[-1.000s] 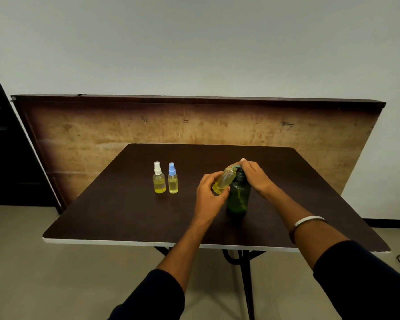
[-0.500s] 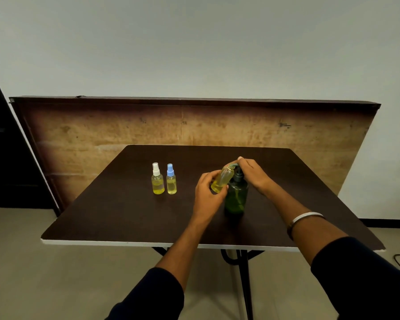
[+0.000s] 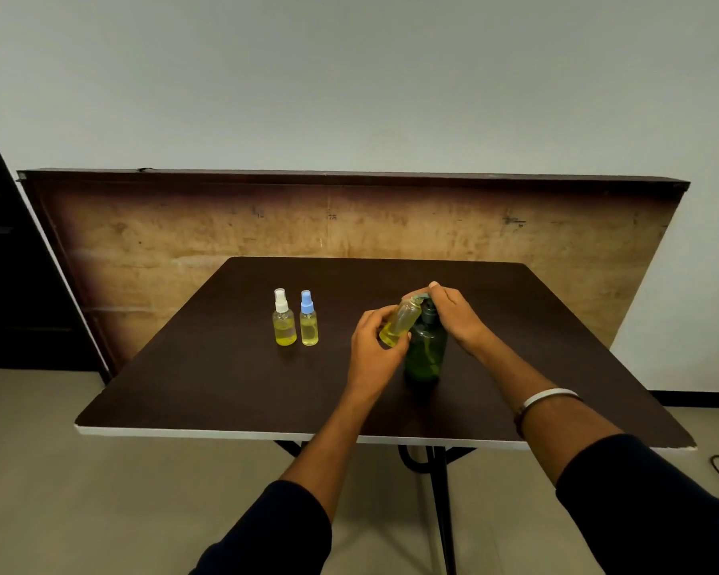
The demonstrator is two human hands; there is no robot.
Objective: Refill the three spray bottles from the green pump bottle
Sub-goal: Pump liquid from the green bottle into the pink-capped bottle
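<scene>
Head view. Green pump bottle (image 3: 425,351): upright on the tabletop (image 3: 225,379), right of centre and somewhat nearer the front edge than the back; stands on its base, apparently so one hand can work the pump while the other feeds a bottle to the spout. Right hand (image 3: 453,315): laid over the pump head, fingers (image 3: 434,287) curled down across its top, seemingly placed to press; whether the pump is pressed down cannot be told. Left hand (image 3: 372,340): fingers wrapped round an uncapped spray bottle (image 3: 400,322), holding it clear of the tabletop, tilted with its open neck up against the spout, likely so the liquid runs straight in. This bottle holds a little yellow liquid at its low end; its spray cap is not seen. Two more spray bottles, one with a white cap (image 3: 283,319) and one with a blue cap (image 3: 308,320): upright, just beside each other, left of centre, well apart from the hands, both capped and holding yellow liquid; seemingly either done or waiting. Wooden board (image 3: 183,238): leans against the wall behind the back edge. Bracelet (image 3: 551,396): on the right wrist.
</scene>
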